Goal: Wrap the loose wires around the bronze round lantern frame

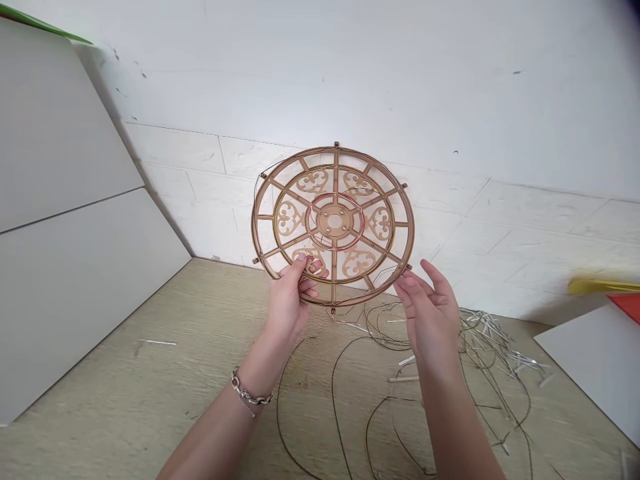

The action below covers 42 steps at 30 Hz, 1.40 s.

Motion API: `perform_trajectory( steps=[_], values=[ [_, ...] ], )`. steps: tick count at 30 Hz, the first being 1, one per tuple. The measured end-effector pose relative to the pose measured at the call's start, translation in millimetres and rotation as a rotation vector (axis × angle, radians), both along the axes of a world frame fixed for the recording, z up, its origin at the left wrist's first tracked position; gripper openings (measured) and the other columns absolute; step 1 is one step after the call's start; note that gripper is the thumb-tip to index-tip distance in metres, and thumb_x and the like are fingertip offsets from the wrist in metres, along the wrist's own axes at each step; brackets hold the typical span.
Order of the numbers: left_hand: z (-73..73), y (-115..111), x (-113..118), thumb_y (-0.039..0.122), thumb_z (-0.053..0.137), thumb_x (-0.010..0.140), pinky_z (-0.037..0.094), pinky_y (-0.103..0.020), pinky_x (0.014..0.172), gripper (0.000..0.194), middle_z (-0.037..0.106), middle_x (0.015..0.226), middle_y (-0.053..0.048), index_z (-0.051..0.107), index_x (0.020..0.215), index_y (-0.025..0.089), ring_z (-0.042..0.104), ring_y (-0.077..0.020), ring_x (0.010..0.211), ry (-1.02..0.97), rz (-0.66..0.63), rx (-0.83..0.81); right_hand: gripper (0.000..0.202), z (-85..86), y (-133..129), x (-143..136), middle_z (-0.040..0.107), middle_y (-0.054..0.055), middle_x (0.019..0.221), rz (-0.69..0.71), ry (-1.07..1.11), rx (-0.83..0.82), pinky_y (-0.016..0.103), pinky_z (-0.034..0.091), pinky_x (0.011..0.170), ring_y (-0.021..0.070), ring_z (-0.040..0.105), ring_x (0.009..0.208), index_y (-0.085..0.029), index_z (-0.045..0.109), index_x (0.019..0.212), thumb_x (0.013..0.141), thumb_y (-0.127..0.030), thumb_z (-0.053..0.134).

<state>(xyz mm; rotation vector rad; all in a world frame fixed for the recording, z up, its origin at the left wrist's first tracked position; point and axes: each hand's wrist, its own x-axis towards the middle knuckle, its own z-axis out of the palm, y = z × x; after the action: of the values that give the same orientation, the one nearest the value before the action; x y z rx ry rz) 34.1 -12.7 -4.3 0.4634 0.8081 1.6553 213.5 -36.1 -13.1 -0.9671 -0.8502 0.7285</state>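
Observation:
A round brown frame [335, 208], like a wheel with spokes and scrollwork panels, is held up above the table, facing me. Thin wire runs along its rings, and a reddish wire circles its hub. My left hand [293, 290] grips its lower left rim, thumb in front and fingers showing through the openings behind. At the lower right rim, my right hand [430, 303] pinches the edge near a small tab with thumb and fingers, its outer finger raised. Whether a wire end is also in that pinch is too small to tell.
Loose dark wires [335, 380] curl across the table [210, 347]. White and silvery strips [500, 340] lie in a tangle at right. Grey panels [65, 220] stand at left, a white wall [310, 73] behind. Yellow [600, 285] and red [625, 305] pieces sit at far right.

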Motion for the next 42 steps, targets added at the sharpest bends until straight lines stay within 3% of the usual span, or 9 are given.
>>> perform_trajectory(
  steps=[12,16,20,26,31,38,42],
  values=[
    [4.0,-4.7,0.8,0.032,0.068,0.064,0.034,-0.014,0.03,0.02,0.068,0.068,-0.004,0.062,0.07,0.013,0.062,-0.0125,0.053,0.053,-0.029,0.019,0.046,0.1,8.4,6.4,0.067,0.002,0.088,0.13,0.252,-0.066,0.027,0.051,0.08,0.0119,0.062,0.083,-0.021,0.059,0.103,0.06,-0.027,0.075],
    [4.8,-4.6,0.5,0.03,0.068,0.063,0.035,-0.014,0.03,0.019,0.068,0.067,-0.005,0.062,0.069,0.013,0.062,-0.0116,0.052,0.051,-0.028,0.02,0.038,-0.7,9.7,9.8,0.067,0.002,0.086,0.091,0.233,-0.059,0.025,0.051,0.078,0.0117,0.062,0.081,-0.018,0.064,0.092,0.057,-0.024,0.077],
    [4.4,-4.2,0.0,0.031,0.068,0.063,0.034,-0.014,0.03,0.021,0.068,0.067,-0.005,0.062,0.07,0.013,0.063,-0.013,0.055,0.063,-0.033,0.016,0.036,-2.9,9.5,8.7,0.066,0.0,0.084,-0.04,0.086,-0.001,0.035,0.047,0.088,0.013,0.062,0.083,-0.02,0.063,0.096,0.062,-0.026,0.073],
    [3.8,-3.3,-1.3,0.032,0.067,0.065,0.034,-0.014,0.031,0.021,0.069,0.07,-0.005,0.063,0.073,0.013,0.063,-0.0131,0.057,0.083,-0.037,0.001,0.035,-5.1,3.2,-7.3,0.059,0.008,0.113,-0.276,-0.221,0.193,0.041,0.039,0.097,0.019,0.053,0.109,-0.019,0.056,0.107,0.073,-0.024,0.064],
    [3.9,-3.2,-2.0,0.033,0.066,0.065,0.034,-0.014,0.031,0.022,0.069,0.07,-0.004,0.063,0.074,0.013,0.063,-0.012,0.056,0.104,-0.063,0.017,0.037,-7.4,1.0,-12.6,0.059,0.01,0.111,-0.365,-0.434,0.352,0.044,0.038,0.096,0.0201,0.055,0.106,-0.018,0.047,0.111,0.076,-0.017,0.06],
    [3.7,-5.1,-0.9,0.033,0.065,0.067,0.034,-0.015,0.031,0.022,0.068,0.069,-0.004,0.064,0.076,0.013,0.063,-0.0127,0.055,0.108,-0.075,0.017,0.025,-10.9,2.6,-3.4,0.065,0.007,0.099,-0.43,-0.635,0.338,0.055,0.009,0.105,0.0194,0.061,0.094,-0.018,0.046,0.099,0.078,-0.02,0.058],
    [4.2,-4.8,-0.1,0.031,0.064,0.068,0.033,-0.014,0.03,0.02,0.068,0.069,-0.004,0.064,0.076,0.013,0.063,-0.0119,0.056,0.087,-0.072,0.015,0.019,-11.9,4.3,7.2,0.065,0.007,0.102,-0.467,-0.763,0.285,0.054,0.009,0.105,0.0193,0.061,0.095,-0.019,0.051,0.093,0.077,-0.025,0.06]
  ],
)
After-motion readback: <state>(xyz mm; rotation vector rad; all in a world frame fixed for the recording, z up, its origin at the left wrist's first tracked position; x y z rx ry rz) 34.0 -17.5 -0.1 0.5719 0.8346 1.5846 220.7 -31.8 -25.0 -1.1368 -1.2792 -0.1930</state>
